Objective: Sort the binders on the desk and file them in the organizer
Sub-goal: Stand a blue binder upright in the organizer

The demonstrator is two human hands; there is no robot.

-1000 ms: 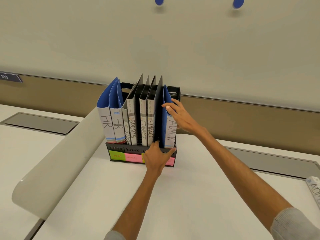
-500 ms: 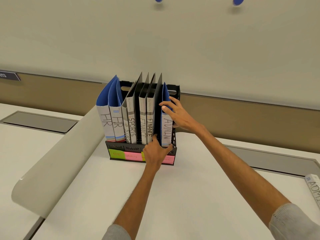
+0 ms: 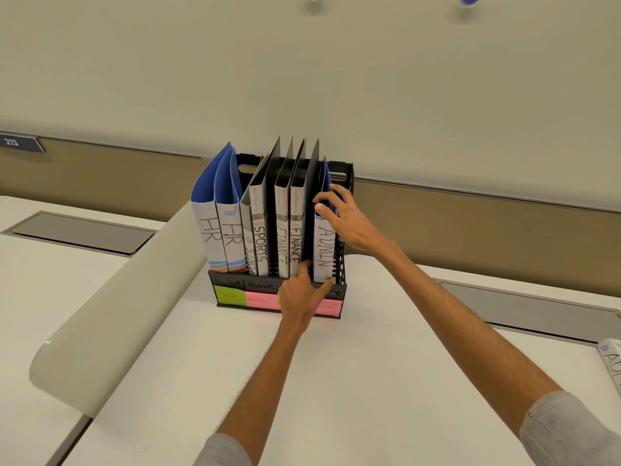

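A black organizer (image 3: 235, 284) stands mid-desk with coloured sticky labels on its front. From left to right it holds two blue HR binders (image 3: 211, 237), two SPORTS binders (image 3: 260, 245), two FINANCE binders (image 3: 283, 245) and a blue ADMIN binder (image 3: 324, 252) in the rightmost slot. My right hand (image 3: 349, 220) grips the top of the ADMIN binder, thumb on its spine. My left hand (image 3: 302, 297) rests on the organizer's front, index finger and thumb bracketing the foot of the ADMIN binder. A second ADMIN binder (image 3: 613, 361) lies at the right edge.
A big curled white sheet (image 3: 117, 314) covers the desk under the organizer and rolls up on the left. Grey inset panels (image 3: 80, 230) (image 3: 524, 307) sit in the desk on both sides. A wall rises close behind the organizer.
The ADMIN binder has gone from leaning right to standing upright in its slot. My right hand has slid up and left along its top; my left hand stays at its foot.
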